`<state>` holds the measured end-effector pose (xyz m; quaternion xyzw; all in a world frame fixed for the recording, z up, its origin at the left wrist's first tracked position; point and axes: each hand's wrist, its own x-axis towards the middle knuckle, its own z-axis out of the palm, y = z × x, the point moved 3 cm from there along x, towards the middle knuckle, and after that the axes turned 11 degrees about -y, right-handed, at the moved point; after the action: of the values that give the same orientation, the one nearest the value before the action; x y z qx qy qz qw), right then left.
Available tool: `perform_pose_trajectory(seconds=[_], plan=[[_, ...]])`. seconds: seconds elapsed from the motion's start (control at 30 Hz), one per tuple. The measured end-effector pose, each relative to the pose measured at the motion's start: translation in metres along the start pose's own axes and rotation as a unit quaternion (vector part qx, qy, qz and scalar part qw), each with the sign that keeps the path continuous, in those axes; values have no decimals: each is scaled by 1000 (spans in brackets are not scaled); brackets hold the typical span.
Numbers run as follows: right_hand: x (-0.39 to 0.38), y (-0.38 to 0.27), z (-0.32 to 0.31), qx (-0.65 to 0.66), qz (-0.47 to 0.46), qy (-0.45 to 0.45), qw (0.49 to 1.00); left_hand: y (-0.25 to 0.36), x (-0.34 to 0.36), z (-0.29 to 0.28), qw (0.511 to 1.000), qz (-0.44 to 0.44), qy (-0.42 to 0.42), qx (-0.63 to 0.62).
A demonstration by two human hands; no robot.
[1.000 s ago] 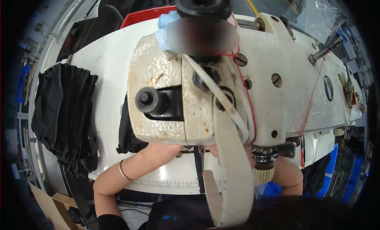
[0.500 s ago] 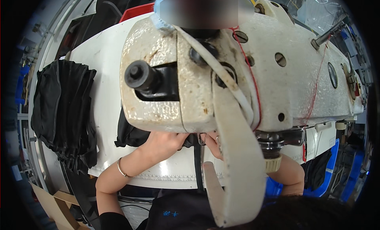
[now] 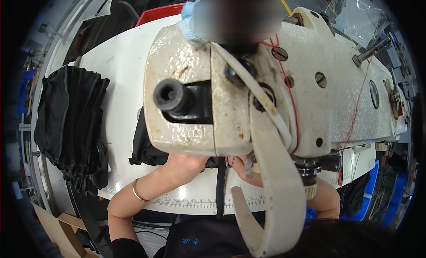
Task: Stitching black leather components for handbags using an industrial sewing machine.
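A cream sewing machine [image 3: 186, 138] fills the middle of the view and hides the spot where both hands work. My left hand [image 3: 188, 165] reaches in under the machine head from the left, over black fabric [image 3: 148, 149]; its fingers are out of sight. Opposite it, my right hand [image 3: 245, 170] is beside the presser area, partly covered by the machine's curved cream lever [image 3: 284, 191]. From between the hands a narrow black strap [image 3: 220, 187] runs toward me over the table edge. What either hand grips is hidden.
A stack of folded black fabric pieces [image 3: 71, 129] lies on the white table [image 3: 122, 58] at the left. Red thread [image 3: 290, 102] runs down the machine. A cardboard box [image 3: 53, 229] stands low at the left, a blue bin [image 3: 370, 187] at the right.
The machine sits slightly lower and farther right in view. Both hands stay close together under its head, with the left fingers more covered. The strap's upper part has shifted slightly.
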<state>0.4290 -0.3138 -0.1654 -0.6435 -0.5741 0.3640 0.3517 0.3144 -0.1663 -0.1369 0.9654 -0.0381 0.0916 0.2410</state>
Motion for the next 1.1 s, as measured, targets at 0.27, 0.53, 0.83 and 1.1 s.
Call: perform_pose_trajectory(seconds=[0.27,0.53,0.83,1.1], plan=[[-4,1,-4,9,-2,17,1000,7,5,-11,995,30,-4,92],[-9,3,-6,52,-10,53,997,-2,8,-6,998,15,-52,40],[-2,17,-7,-182,-127,161,962,-1,8,-11,996,66,3,58],[-6,24,5,-548,-174,135,807,-7,12,-13,994,66,-28,84]])
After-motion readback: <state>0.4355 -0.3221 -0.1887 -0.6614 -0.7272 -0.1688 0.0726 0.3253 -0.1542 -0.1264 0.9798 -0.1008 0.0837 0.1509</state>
